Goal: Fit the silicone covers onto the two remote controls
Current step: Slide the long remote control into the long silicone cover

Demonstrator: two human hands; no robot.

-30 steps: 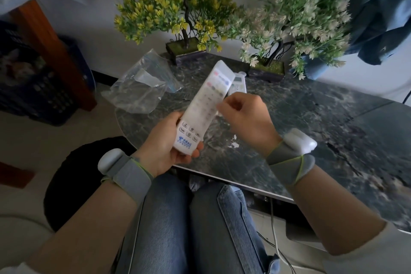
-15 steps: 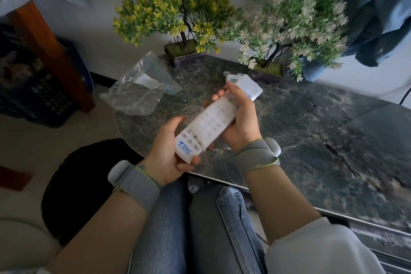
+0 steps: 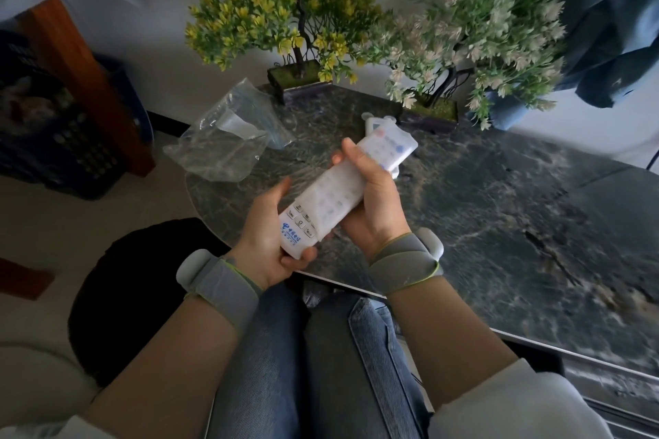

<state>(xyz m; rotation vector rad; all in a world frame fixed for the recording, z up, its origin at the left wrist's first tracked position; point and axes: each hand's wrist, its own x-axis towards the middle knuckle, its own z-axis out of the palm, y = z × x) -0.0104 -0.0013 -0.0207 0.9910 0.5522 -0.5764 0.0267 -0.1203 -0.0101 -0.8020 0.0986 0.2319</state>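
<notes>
Left hand (image 3: 271, 239) grips the remote (image 3: 297, 230) by its bare bottom end, and right hand (image 3: 374, 203) is wrapped round the silicone cover (image 3: 338, 189), above the table (image 3: 499, 207) edge. Cover's mostly on (bottom uncovered), so a crooked pull could bunch it off the buttons.

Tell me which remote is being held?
The long remote held by the left hand and right hand, mostly inside its silicone cover; the other remote lies on the table behind.

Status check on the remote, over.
Left grip holds remote by bare lower end. Right grip wraps silicone cover, mostly on. Second remote lies on table behind.
</notes>
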